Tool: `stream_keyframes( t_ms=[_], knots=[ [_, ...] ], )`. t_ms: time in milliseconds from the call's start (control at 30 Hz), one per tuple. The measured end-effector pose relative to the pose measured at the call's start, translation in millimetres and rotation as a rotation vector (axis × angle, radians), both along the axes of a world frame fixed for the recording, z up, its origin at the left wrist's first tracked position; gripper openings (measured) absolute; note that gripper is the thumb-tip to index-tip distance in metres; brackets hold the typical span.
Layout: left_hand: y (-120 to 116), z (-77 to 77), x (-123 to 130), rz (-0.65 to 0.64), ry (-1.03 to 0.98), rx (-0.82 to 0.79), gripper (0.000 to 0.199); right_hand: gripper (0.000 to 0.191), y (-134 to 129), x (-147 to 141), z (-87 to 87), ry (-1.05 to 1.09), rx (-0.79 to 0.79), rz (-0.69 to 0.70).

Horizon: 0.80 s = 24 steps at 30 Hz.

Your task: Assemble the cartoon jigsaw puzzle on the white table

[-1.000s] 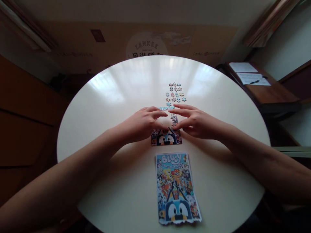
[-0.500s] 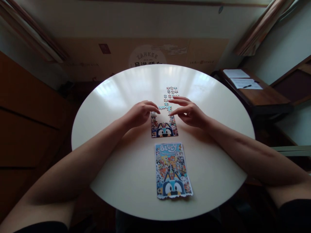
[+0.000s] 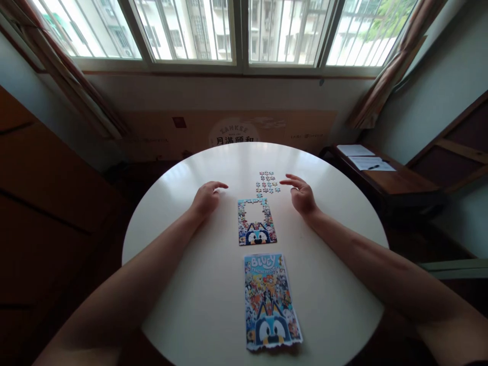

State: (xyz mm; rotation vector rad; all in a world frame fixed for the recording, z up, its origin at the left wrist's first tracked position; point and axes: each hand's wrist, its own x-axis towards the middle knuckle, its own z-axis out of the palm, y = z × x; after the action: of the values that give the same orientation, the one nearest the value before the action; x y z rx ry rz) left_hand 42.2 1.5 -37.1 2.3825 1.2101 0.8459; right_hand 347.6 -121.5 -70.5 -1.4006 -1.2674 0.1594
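A partly assembled puzzle (image 3: 256, 235) lies on the white oval table (image 3: 213, 295), with a gap in its upper middle. Behind it, several loose puzzle pieces (image 3: 268, 184) are laid out in rows. Nearer to me is a torn-edged paper picture (image 3: 270, 300) marked BLUEY. My left hand (image 3: 209, 195) rests left of the puzzle, fingers pointing right, holding nothing I can see. To the right of the loose pieces is my right hand (image 3: 300, 193), its fingers spread and nothing between them. Neither hand touches the puzzle.
A wooden side table (image 3: 385, 179) with papers (image 3: 355, 150) and a pen (image 3: 374, 166) stands at the right. Beyond the white table are a printed cardboard panel (image 3: 145, 127), barred windows (image 3: 282, 30) and curtains.
Both hands have moved apart, away from the puzzle, uncovering it and the loose pieces. The view has tilted up, so the windows now show.
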Motion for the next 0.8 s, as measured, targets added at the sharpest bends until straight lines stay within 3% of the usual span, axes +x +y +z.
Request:
stream_keyframes(
  t_ms=[200, 533, 800],
  knots=[
    [-5.5, 3.8, -1.4, -0.013, -0.002, -0.009, 0.033, 0.055, 5.1, 2.8, -2.4, 0.104, -0.06, 0.014],
    [-12.9, 9.3, 0.0, -0.08, -0.002, 0.003, 0.032, 0.048, -4.0, 1.6, 1.2, 0.225, -0.133, 0.117],
    [-21.7, 16.1, 2.1, -0.108, 0.012, -0.08, 0.033, 0.043, -4.5, -5.7, 7.3, 0.342, -0.194, 0.139]
  ],
)
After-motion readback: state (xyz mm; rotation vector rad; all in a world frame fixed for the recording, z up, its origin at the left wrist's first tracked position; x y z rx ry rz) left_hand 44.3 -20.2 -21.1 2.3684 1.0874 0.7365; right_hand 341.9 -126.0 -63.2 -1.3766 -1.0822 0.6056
